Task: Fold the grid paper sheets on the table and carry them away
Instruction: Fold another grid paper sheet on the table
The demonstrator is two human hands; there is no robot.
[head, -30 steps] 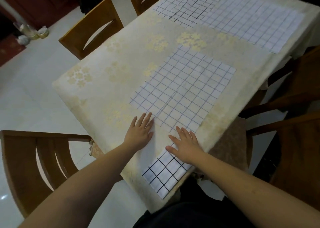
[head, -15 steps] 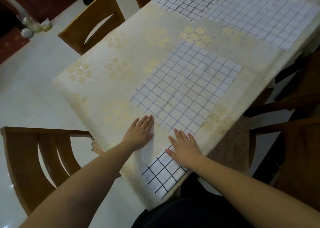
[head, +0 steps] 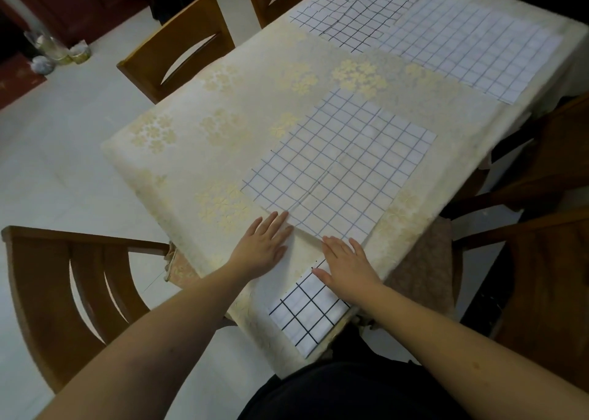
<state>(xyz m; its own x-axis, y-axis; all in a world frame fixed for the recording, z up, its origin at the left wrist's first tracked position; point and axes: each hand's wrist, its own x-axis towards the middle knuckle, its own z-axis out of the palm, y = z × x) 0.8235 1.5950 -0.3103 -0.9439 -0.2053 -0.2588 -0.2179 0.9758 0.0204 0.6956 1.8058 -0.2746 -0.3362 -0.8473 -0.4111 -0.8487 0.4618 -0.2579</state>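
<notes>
Grid paper sheet (head: 338,171), table (head: 223,107): our hands, left (head: 264,244) and right (head: 345,263), press flat, fingers straight, gripping nothing, likely setting its crease.

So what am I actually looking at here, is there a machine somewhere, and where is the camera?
There is no machine in this picture. A person wears a wide-angle camera on the head, looking forward and down, so you see their own two arms reaching out. The left hand and the right hand lie flat, fingers straight, pressing on the near grid paper sheet. Nothing is gripped or lifted. That sheet lies on a table covered with a pale flowered tablecloth, and its near end hangs over the table's edge toward the person. More grid paper lies at the far end of the table; how many sheets is hard to tell. Wooden chairs stand around the table. The job is to fold these sheets and carry them away.
</notes>
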